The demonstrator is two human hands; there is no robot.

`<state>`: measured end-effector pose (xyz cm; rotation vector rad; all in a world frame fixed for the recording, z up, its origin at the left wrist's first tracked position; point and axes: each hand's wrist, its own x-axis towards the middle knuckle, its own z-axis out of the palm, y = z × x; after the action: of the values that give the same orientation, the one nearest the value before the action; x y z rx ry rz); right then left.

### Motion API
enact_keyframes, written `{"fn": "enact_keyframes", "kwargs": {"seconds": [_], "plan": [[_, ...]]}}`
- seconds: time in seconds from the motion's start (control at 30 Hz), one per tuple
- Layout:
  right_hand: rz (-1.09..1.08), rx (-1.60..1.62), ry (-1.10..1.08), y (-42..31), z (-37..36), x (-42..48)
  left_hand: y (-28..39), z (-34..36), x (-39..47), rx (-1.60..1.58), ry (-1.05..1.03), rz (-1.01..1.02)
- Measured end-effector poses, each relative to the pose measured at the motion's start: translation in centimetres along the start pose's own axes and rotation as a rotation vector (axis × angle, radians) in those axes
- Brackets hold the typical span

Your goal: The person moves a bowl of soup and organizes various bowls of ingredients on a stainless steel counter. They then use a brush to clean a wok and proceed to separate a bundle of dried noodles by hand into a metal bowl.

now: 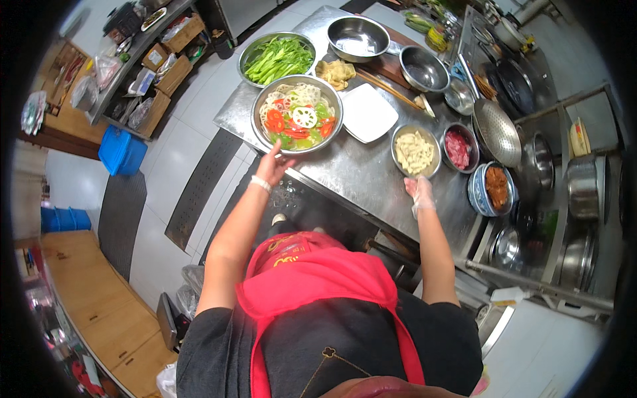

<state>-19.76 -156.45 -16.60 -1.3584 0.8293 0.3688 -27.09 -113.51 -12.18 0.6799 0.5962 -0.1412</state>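
Observation:
My bare left hand (273, 165), with a pale band at the wrist, is at the near rim of a steel bowl (255, 112). Its fingers are apart; whether they bear on the rim is unclear. Sliced lotus root (304, 117), red pepper or carrot slices (275, 121) and green pieces (321, 110) fill that bowl. In a clear plastic glove, my right hand (422, 191) reaches the near edge of a smaller steel bowl holding pale strips (414, 151). Its fingertips are partly hidden, so its grip cannot be made out.
Green cut vegetables (277, 58) fill another bowl. A white square plate (371, 113), chopsticks (388, 89) and two steel bowls (358, 37) are on the steel table (348, 184). Rightward stand raw meat (457, 148), a blue-and-white bowl (475, 191) and a perforated ladle (497, 132).

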Motion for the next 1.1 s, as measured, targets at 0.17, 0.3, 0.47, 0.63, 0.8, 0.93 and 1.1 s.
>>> {"fn": "enact_keyframes", "kwargs": {"seconds": [0.17,0.3,0.47,0.63,0.8,0.93,1.1], "plan": [[0.015,0.186,-0.452,2.0,5.2,-2.3,2.5,-0.5,2.5,0.166,0.087,-0.068],[0.082,-0.032,-0.576,4.0,14.7,-10.4,1.8,-1.1,1.9,0.129,0.051,-0.055],[0.113,0.176,-0.760,5.9,19.3,-14.0,1.7,0.0,-2.1,0.220,-0.084,-0.155],[0.170,0.291,-0.565,9.2,16.0,-17.5,-1.4,0.0,-4.6,0.366,-0.195,-0.282],[0.019,0.303,-0.308,10.1,7.1,-21.8,-7.7,5.9,-8.1,0.516,-0.260,-0.416],[-0.070,0.384,-0.133,11.6,0.1,-22.0,-14.4,9.2,-8.2,0.554,-0.412,-0.505],[-0.027,0.527,-0.023,11.6,-7.9,-20.5,-22.2,15.2,-7.1,0.591,-0.556,-0.563]]}}
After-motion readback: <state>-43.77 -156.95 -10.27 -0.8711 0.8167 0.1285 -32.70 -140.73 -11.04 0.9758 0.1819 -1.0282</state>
